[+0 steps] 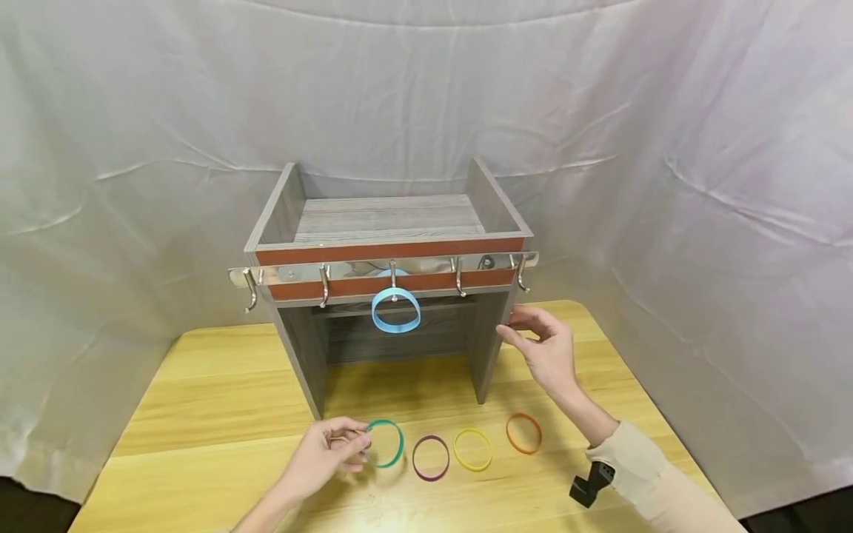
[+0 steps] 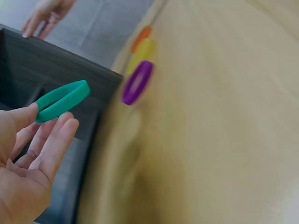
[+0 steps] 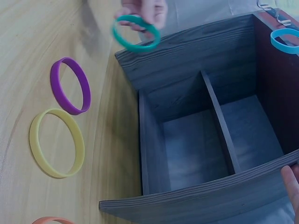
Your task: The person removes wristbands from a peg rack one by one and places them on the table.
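Observation:
In the head view my left hand (image 1: 331, 453) pinches a green wristband (image 1: 401, 444) by its left edge, above the table. The left wrist view shows thumb and fingertips on the green wristband (image 2: 65, 100), the other fingers loosely spread. My right hand (image 1: 545, 348) grips the front edge of the right side panel (image 1: 492, 348) of a grey wooden rack, thumb on the near side. A light-blue wristband (image 1: 396, 328) hangs from the middle hook (image 1: 393, 272) of a metal hook rail (image 1: 353, 271) on the rack's front.
On the wooden table (image 1: 220, 414) lie a purple wristband (image 1: 415, 463), a yellow wristband (image 1: 491, 453) and an orange wristband (image 1: 538, 437), in a row right of the left hand. Bare hooks flank the middle one. Grey cloth (image 1: 400, 96) hangs behind and beside the table.

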Demonstrator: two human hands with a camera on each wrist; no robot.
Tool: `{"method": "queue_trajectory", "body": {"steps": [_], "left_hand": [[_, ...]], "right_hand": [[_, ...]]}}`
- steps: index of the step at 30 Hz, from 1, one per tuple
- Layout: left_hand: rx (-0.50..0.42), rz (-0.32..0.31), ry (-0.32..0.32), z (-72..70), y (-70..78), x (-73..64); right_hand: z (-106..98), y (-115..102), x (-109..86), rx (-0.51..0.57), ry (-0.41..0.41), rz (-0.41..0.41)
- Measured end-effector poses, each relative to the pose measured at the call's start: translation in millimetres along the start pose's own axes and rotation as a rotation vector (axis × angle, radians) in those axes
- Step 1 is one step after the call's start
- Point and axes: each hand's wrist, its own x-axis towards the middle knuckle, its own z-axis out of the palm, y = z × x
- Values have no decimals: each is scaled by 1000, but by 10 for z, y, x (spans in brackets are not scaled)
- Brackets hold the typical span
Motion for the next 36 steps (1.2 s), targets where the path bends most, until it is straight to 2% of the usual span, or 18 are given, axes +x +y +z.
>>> {"method": "queue_trajectory", "body": {"steps": [6, 9, 14, 26, 36], "left_hand": [[-13, -85, -57, 34, -210, -33], [-42, -139, -59, 54, -259, -49], [-45, -187, -64, 72, -323, -70], [56, -198, -26, 61, -395, -71], [142, -174, 16, -3, -337, -54]], "right_hand": [[14, 4, 0, -9, 8, -2], [22, 5, 0, -4, 8, -3], [20, 6, -13, -5, 12, 8], [5, 1, -34, 4, 11, 23], [2, 7, -18, 4, 11, 21]]}}
